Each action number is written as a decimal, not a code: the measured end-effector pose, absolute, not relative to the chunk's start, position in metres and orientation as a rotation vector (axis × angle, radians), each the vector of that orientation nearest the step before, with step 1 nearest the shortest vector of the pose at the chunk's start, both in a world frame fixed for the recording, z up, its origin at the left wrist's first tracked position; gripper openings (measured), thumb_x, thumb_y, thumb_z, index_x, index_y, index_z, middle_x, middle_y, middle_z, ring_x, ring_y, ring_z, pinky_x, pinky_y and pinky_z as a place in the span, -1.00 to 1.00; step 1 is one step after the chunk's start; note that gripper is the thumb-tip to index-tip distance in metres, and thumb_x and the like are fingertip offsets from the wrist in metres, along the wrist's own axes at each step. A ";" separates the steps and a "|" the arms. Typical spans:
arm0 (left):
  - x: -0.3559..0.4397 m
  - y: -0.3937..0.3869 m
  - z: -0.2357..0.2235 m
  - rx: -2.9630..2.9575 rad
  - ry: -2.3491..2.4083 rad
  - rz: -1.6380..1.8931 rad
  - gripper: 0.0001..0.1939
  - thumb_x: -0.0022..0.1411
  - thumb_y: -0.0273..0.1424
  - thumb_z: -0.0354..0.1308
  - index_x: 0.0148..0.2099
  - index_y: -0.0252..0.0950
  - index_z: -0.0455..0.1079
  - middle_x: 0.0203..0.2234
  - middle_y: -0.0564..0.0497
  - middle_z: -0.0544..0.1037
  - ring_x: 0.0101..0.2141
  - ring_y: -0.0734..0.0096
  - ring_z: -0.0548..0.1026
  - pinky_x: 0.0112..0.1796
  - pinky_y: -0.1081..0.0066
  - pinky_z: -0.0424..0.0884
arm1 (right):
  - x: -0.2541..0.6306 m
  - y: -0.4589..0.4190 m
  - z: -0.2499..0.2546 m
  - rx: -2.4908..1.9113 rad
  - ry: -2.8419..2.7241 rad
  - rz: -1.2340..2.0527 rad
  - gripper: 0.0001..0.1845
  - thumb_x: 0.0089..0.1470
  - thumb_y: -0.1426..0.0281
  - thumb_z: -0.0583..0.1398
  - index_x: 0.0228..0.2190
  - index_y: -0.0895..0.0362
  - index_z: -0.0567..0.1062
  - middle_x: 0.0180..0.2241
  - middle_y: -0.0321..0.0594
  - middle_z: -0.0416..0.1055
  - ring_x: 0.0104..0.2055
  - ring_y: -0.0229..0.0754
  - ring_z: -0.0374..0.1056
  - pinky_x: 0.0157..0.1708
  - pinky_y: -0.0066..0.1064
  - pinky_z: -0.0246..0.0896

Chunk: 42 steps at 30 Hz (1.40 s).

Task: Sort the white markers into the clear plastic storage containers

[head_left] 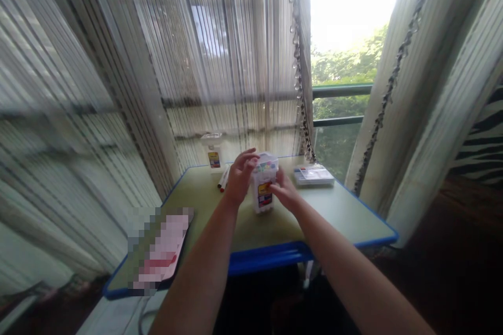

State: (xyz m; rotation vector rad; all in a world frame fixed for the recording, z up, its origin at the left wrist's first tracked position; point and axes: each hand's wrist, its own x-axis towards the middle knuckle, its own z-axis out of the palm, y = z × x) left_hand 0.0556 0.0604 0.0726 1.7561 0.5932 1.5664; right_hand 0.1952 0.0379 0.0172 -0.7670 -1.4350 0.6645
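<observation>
A white plastic marker box (264, 200) stands upright on the table, with a yellow, red and dark label on its front. Coloured tips show through its clear upper part. My left hand (239, 179) grips the box at its upper left, fingers reaching over the lid. On the other side, my right hand (285, 191) is wrapped against the right wall, its thumb by the label. The far fingers of the right hand are hidden behind the box. Just left of my left hand lie markers (223, 180), with dark and red ends.
A second white box (214, 159) with a similar label stands at the back left. A flat clear case (313, 175) lies at the back right. A pixelated flat object (167, 246) lies front left. The table (338, 214) has a blue edge; curtains (236, 63) hang behind it.
</observation>
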 end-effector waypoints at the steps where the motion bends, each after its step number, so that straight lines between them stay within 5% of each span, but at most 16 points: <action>1: 0.056 0.061 0.072 1.757 0.596 1.568 -0.78 0.13 -0.24 0.10 -0.30 -0.27 0.46 0.02 -0.07 0.41 -0.01 0.25 0.39 -0.10 0.34 0.38 | 0.195 0.036 0.018 -0.794 -1.441 0.520 -0.39 -0.26 0.40 0.22 -0.06 0.09 0.33 -0.15 -0.16 0.43 -0.19 -0.07 0.36 -0.16 -0.20 0.28; 6: 0.057 0.064 0.070 1.720 0.558 1.544 -0.78 0.13 -0.26 0.08 -0.30 -0.27 0.45 -0.01 -0.07 0.42 -0.02 0.26 0.40 -0.08 0.32 0.38 | 0.194 0.031 0.021 -0.891 -1.474 0.185 -0.18 -0.18 0.30 0.29 0.13 0.06 0.17 -0.08 -0.08 0.40 -0.15 -0.04 0.36 -0.14 -0.15 0.30; 16: 0.055 0.073 0.066 1.719 0.448 1.428 -0.72 0.18 -0.20 -0.01 -0.23 -0.25 0.41 0.11 -0.06 0.32 0.03 0.20 0.36 -0.07 0.28 0.38 | 0.202 0.031 0.019 -1.023 -1.426 -0.042 -0.09 -0.29 0.12 0.36 0.10 0.06 0.24 -0.14 -0.05 0.44 -0.31 -0.07 0.41 -0.33 -0.24 0.37; 22: 0.057 0.068 0.062 1.647 0.448 1.403 -0.65 0.16 -0.05 0.00 -0.21 -0.22 0.28 -0.09 -0.05 0.43 -0.17 0.31 0.47 -0.26 0.37 0.43 | 0.207 0.028 0.022 -1.021 -1.522 -0.150 -0.15 -0.23 0.15 0.32 0.11 0.06 0.25 -0.15 -0.05 0.45 -0.33 -0.10 0.40 -0.39 -0.28 0.35; 27: 0.060 0.061 0.061 1.624 0.468 1.288 -0.53 0.10 0.10 -0.01 -0.16 -0.17 0.17 -0.49 0.11 0.40 -0.56 0.50 0.38 -0.58 0.52 0.24 | 0.206 0.031 0.022 -1.017 -1.399 -0.071 -0.29 -0.12 0.16 0.25 0.09 0.05 0.27 -0.20 -0.11 0.45 -0.32 -0.14 0.39 -0.40 -0.33 0.32; 42: 0.063 0.055 0.063 1.624 0.464 1.306 -0.54 0.08 0.06 0.06 -0.17 -0.21 0.22 -0.49 0.09 0.45 -0.51 0.49 0.43 -0.45 0.47 0.39 | 0.189 0.034 0.036 -0.734 -1.236 0.556 -0.35 -0.07 0.16 0.22 0.04 0.07 0.21 -0.32 -0.25 0.44 -0.35 -0.19 0.37 -0.32 -0.34 0.31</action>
